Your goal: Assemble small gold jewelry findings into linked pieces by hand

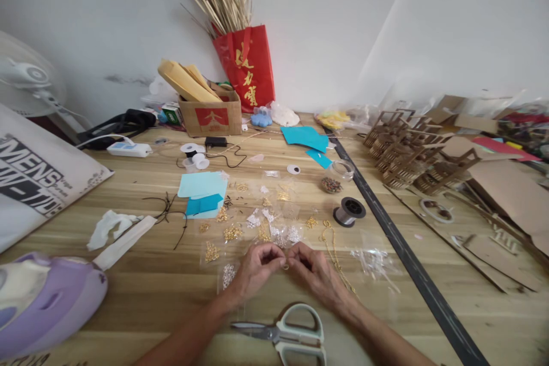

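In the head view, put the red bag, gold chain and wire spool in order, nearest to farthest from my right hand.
1. Gold chain, just to the right of your right hand.
2. Wire spool, farther ahead and to the right.
3. Red bag, far at the back, ahead and to the left.

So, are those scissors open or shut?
The scissors look shut: their blades lie together, tapering to one tip.

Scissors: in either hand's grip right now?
No, the scissors lie nearer the camera than the left hand and the right hand, with neither hand touching them.
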Action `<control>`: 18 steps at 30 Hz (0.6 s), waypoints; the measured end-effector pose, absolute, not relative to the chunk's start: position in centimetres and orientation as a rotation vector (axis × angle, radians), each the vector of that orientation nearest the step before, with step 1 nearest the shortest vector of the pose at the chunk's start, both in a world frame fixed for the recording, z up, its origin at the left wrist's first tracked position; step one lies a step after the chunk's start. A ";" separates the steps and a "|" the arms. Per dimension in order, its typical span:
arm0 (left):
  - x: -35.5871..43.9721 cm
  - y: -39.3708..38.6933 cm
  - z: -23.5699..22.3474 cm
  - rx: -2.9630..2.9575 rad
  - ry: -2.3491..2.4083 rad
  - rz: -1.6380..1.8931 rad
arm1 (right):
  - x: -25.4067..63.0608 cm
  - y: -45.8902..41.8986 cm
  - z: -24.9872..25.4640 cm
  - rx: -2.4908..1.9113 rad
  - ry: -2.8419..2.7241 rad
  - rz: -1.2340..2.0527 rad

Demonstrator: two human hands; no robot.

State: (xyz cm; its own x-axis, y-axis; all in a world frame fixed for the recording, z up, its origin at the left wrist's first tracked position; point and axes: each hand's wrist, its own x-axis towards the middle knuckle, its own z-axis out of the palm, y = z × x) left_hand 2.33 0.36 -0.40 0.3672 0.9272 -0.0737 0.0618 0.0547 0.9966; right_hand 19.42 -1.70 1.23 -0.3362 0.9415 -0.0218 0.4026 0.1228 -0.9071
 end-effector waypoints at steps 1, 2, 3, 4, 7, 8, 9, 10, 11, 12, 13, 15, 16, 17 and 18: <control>2.3 0.4 -0.4 1.333 0.979 0.855 | 19.5 -1.7 1.2 -1.294 -1.816 1.190; 2.2 0.5 -0.4 1.313 0.965 0.852 | 19.6 -1.6 1.1 -1.286 -1.814 1.201; 2.2 0.5 -0.4 1.296 0.951 0.848 | 19.6 -1.5 0.9 -1.277 -1.809 1.210; 2.1 0.6 -0.4 1.280 0.941 0.844 | 19.7 -1.5 0.8 -1.263 -1.803 1.219; 2.1 0.6 -0.3 1.236 0.945 0.840 | 19.9 -1.4 0.6 -1.222 -1.800 1.236; 2.1 0.6 -0.2 1.224 0.949 0.840 | 19.9 -1.4 0.6 -1.216 -1.803 1.236; 2.0 0.5 -0.1 1.213 0.952 0.840 | 19.9 -1.4 0.6 -1.211 -1.806 1.232; 2.0 0.5 0.0 1.205 0.953 0.840 | 19.8 -1.4 0.6 -1.208 -1.806 1.227; 2.0 0.5 0.0 1.197 0.952 0.839 | 19.8 -1.4 0.7 -1.206 -1.804 1.220; 2.0 0.5 0.1 1.190 0.952 0.840 | 19.8 -1.4 0.7 -1.205 -1.798 1.214; 2.1 0.5 0.1 1.185 0.954 0.841 | 19.8 -1.4 0.7 -1.206 -1.788 1.209; 2.1 0.6 0.0 1.180 0.957 0.846 | 19.7 -1.4 0.6 -1.218 -1.768 1.207; 2.1 0.6 0.0 1.181 0.958 0.848 | 19.7 -1.4 0.5 -1.225 -1.757 1.205; 2.2 0.6 -0.1 1.183 0.960 0.850 | 19.6 -1.4 0.4 -1.228 -1.745 1.197; 2.2 0.7 -0.2 1.185 0.961 0.851 | 19.6 -1.3 0.4 -1.229 -1.735 1.185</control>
